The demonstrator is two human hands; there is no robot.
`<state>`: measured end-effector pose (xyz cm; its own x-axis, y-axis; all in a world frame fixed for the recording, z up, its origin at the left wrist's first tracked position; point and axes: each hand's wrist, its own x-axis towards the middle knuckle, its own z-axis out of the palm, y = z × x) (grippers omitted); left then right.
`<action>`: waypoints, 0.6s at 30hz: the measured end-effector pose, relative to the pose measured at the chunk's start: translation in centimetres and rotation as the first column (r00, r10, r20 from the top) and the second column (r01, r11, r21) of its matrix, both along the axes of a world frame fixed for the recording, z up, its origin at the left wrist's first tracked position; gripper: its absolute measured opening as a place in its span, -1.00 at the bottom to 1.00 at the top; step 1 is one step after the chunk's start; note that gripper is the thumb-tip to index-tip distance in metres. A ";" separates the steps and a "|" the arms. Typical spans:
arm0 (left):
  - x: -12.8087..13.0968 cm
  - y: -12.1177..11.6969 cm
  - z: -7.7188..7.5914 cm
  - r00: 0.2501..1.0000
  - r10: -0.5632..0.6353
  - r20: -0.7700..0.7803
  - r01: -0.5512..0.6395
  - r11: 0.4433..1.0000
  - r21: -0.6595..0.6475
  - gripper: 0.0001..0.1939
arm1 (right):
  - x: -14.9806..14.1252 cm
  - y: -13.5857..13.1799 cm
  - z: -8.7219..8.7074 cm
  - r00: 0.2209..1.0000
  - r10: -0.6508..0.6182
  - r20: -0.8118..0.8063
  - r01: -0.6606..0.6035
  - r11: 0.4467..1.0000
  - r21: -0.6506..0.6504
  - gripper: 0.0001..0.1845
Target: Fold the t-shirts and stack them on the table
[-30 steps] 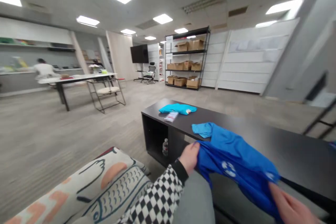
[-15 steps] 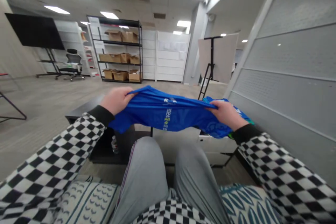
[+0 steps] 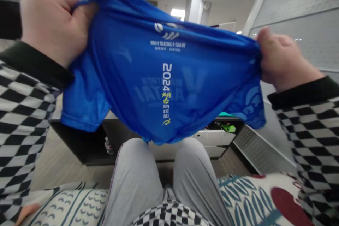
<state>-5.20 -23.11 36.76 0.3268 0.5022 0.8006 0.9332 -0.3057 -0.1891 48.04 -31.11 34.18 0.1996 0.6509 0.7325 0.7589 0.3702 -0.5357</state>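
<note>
A blue T-shirt (image 3: 137, 67) with white and yellow printing hangs stretched out in front of me at chest height. My left hand (image 3: 57, 24) grips its upper left corner in a closed fist. On the other side my right hand (image 3: 283, 56) is closed round the upper right part of the cloth. Both sleeves dangle below the hands, and the shirt's lower edge sags to just above my knees. Faint lettering shows through the thin fabric. The fingertips of both hands are hidden in or behind the cloth.
Behind the shirt stands a low dark cabinet (image 3: 116, 129) with white drawers (image 3: 212, 137). A water bottle (image 3: 108, 145) sits in its open left compartment, and a green item (image 3: 228, 128) lies on the right shelf. A white panel wall (image 3: 286, 17) rises on the right. Patterned cushions (image 3: 246, 197) flank my legs.
Both hands have risen and come nearer to me, spreading farther apart. The T-shirt, bunched and low before, now hangs open and higher, covering much of the room behind it.
</note>
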 end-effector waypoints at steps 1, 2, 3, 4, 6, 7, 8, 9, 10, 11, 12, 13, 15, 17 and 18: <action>0.6 1.8 -0.7 0.998 -0.028 0.052 0.027 0.999 0.020 0.15 | 0.0 1.2 -0.7 0.999 0.027 -0.043 -0.029 0.999 -0.040 -0.35; 1.3 3.8 -1.6 0.993 -0.054 0.101 0.052 0.998 0.028 0.11 | 0.0 2.8 -1.6 0.997 0.050 -0.053 -0.055 0.995 -0.087 -0.40; 2.1 6.0 -2.8 0.992 -0.066 0.107 0.068 0.998 -0.016 0.06 | 0.0 4.6 -2.8 0.997 0.072 -0.033 -0.076 0.987 -0.139 -0.45; 2.9 8.4 -4.1 0.995 -0.056 0.080 0.063 0.994 -0.086 0.03 | 0.1 6.6 -4.2 0.996 0.084 0.001 -0.083 0.980 -0.181 -0.49; 4.4 13.2 -7.1 1.000 -0.031 0.006 0.032 0.978 -0.204 -0.10 | 0.5 10.9 -7.7 0.997 0.052 0.062 -0.037 0.976 -0.216 -0.54; 5.1 15.5 -8.8 1.000 -0.020 -0.017 0.015 0.968 -0.250 -0.19 | 0.8 13.2 -9.7 0.996 0.028 0.080 -0.008 0.969 -0.245 -0.55; 5.7 17.8 -10.7 0.999 -0.016 -0.038 0.004 0.954 -0.299 -0.28 | 1.1 15.4 -11.8 0.993 0.005 0.115 0.027 0.960 -0.278 -0.55; 6.3 20.0 -12.7 0.999 -0.012 -0.050 -0.006 0.939 -0.344 -0.35 | 1.5 17.5 -14.0 0.986 -0.025 0.168 0.075 0.951 -0.301 -0.57; 6.8 22.1 -14.8 0.998 -0.010 -0.056 -0.013 0.922 -0.388 -0.38 | 1.7 19.6 -16.3 0.971 -0.080 0.224 0.147 0.942 -0.302 -0.60; 7.4 24.1 -17.0 0.998 -0.006 -0.060 -0.021 0.900 -0.436 -0.38 | 2.0 21.5 -18.6 0.954 -0.097 0.285 0.188 0.931 -0.312 -0.64; 7.9 25.9 -19.3 0.998 -0.001 -0.062 -0.029 0.871 -0.490 -0.38 | 2.1 23.3 -20.8 0.937 -0.102 0.333 0.223 0.911 -0.347 -0.66; 8.4 27.6 -21.7 0.998 0.004 -0.060 -0.036 0.837 -0.546 -0.39 | 2.1 25.0 -23.0 0.923 -0.094 0.373 0.248 0.886 -0.391 -0.68; 9.3 30.7 -26.5 0.999 -0.001 -0.044 -0.028 0.754 -0.656 -0.44 | 2.1 27.9 -26.9 0.902 -0.065 0.426 0.290 0.823 -0.489 -0.67; 9.9 33.4 -30.6 1.000 0.028 -0.011 -0.027 0.685 -0.728 -0.49 | 2.0 30.5 -30.1 0.885 -0.060 0.462 0.339 0.762 -0.551 -0.62; 10.2 34.6 -32.3 0.999 0.042 0.011 -0.021 0.675 -0.737 -0.49 | 2.1 31.7 -31.3 0.879 -0.076 0.471 0.363 0.745 -0.559 -0.61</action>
